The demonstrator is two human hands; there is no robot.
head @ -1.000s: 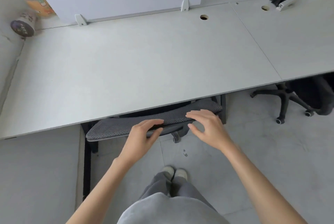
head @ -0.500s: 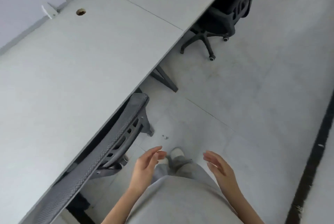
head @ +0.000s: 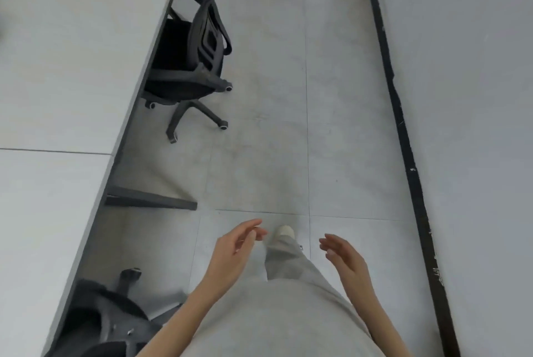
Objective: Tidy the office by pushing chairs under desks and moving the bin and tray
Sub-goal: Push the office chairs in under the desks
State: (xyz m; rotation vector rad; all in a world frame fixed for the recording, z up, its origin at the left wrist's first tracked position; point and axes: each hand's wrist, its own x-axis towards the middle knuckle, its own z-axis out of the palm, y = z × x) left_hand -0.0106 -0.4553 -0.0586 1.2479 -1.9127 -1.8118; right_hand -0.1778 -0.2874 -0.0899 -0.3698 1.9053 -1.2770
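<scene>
A black office chair (head: 191, 65) stands ahead at the upper middle, its seat partly under the white desk (head: 66, 82) and its back and wheels out on the floor. A second black chair (head: 101, 319) is tucked under the desk at the lower left, only its base showing. My left hand (head: 233, 253) and my right hand (head: 344, 258) hang in front of me with fingers apart, holding nothing, well short of the far chair. No bin or tray is in view.
The row of desks runs along the left, with a dark desk leg (head: 150, 201) reaching onto the grey tiled floor (head: 259, 140). A black skirting strip (head: 403, 140) and pale wall (head: 476, 97) bound the aisle on the right.
Both hands have come off the near chair's back, which now sits under the desk. The view has swung right along the aisle, bringing the other chair ahead.
</scene>
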